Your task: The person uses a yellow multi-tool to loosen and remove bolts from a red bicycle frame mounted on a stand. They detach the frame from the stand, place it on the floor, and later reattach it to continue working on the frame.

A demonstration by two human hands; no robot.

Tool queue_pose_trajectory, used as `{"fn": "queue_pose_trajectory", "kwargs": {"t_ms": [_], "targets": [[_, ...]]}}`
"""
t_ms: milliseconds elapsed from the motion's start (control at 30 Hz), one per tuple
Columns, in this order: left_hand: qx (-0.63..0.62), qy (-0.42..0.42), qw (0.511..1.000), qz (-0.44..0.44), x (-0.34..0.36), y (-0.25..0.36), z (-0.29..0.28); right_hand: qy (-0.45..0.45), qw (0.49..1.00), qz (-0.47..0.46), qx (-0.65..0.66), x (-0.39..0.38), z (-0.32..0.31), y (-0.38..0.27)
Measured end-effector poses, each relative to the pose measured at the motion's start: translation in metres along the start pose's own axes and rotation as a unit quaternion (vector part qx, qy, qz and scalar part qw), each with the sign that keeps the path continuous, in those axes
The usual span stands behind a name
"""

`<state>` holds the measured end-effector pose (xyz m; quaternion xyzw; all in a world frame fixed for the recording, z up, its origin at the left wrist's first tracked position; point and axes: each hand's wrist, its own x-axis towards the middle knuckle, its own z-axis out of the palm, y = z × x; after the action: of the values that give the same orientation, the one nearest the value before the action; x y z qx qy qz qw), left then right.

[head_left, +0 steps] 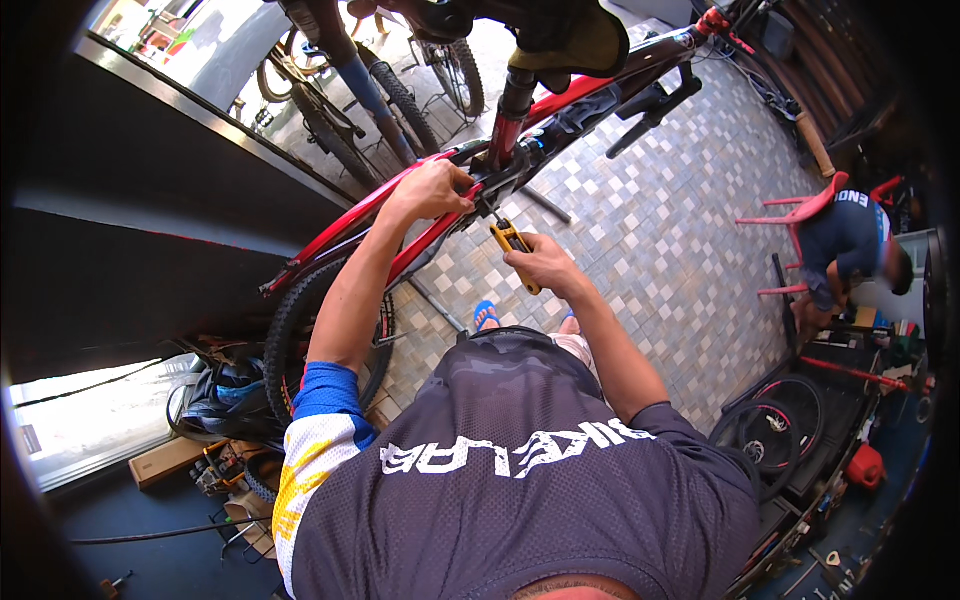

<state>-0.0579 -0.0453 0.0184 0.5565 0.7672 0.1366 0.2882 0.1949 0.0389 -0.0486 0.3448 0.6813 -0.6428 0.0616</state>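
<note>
A red and black mountain bike [507, 140] is held up off the floor in front of me. My left hand [437, 191] grips the red frame tube beside the seat tube, its fingers curled round and partly hidden. In my right hand [545, 265] is a yellow and black folding multi-tool [511, 238], wrapped by the fingers. One thin bit of the tool sticks out toward the frame just below my left hand. Whether its tip sits in a bolt is too small to tell. The bike's rear wheel [290, 340] hangs to the left of my body.
Several bikes [385, 110] stand outside beyond the dark door panel. A person [850, 240] bends beside a red plastic chair [800, 215] at the right. Wheels [770, 425] and tools lie at lower right; a bag [225, 390] and cardboard box [165, 462] at lower left. Tiled floor [660, 240] spreads below.
</note>
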Motion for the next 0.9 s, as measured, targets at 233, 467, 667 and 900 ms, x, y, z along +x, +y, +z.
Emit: {"fn": "queue_pose_trajectory", "kwargs": {"t_ms": [233,467,667,900], "targets": [[-0.001,-0.005,1.000,0.011,0.001,-0.002,-0.001,0.160,0.943,-0.047,-0.288,-0.006,0.010,-0.016],[0.001,-0.002,1.000,0.016,0.003,0.000,-0.001,0.111,0.980,0.015,-0.163,0.013,0.017,0.003],[-0.012,-0.003,1.000,0.024,0.004,-0.007,0.002,0.177,0.924,-0.102,-0.323,-0.009,0.017,-0.005],[-0.014,-0.017,0.999,0.026,0.004,-0.005,-0.002,0.160,0.917,-0.078,-0.356,-0.027,0.013,-0.028]]}}
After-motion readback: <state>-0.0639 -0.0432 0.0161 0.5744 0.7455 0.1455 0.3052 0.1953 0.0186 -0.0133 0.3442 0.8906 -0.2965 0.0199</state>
